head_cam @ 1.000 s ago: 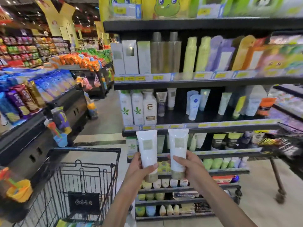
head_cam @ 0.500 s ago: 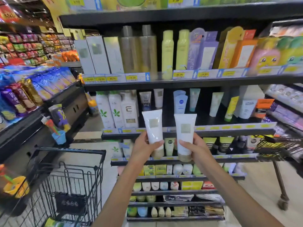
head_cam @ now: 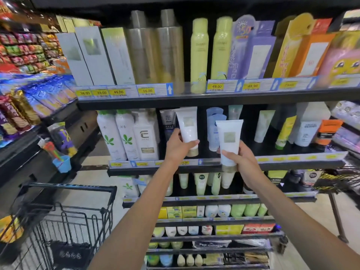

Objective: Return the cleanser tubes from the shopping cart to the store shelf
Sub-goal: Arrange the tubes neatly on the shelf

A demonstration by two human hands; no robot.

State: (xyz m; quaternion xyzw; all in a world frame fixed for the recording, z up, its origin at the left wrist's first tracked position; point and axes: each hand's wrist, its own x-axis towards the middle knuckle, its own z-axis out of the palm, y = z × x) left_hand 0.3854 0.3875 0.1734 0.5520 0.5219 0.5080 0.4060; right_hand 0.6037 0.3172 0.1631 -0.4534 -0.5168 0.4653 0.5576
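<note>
— At the second shelf (head_cam: 292, 164), what do we log?
— Two white cleanser tubes, caps down. Our left hand (head_cam: 176, 147) grips the left tube (head_cam: 188, 126), fingers curled round it, over the shelf beside a dark tube (head_cam: 168, 121).
— And the other?
— Our right hand (head_cam: 240, 159) grips the right tube (head_cam: 229, 142), before the shelf edge. Shopping cart (head_cam: 64, 221) lower left.

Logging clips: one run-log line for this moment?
left hand: grips white plastic tube at shelf | right hand: grips second white tube
</note>
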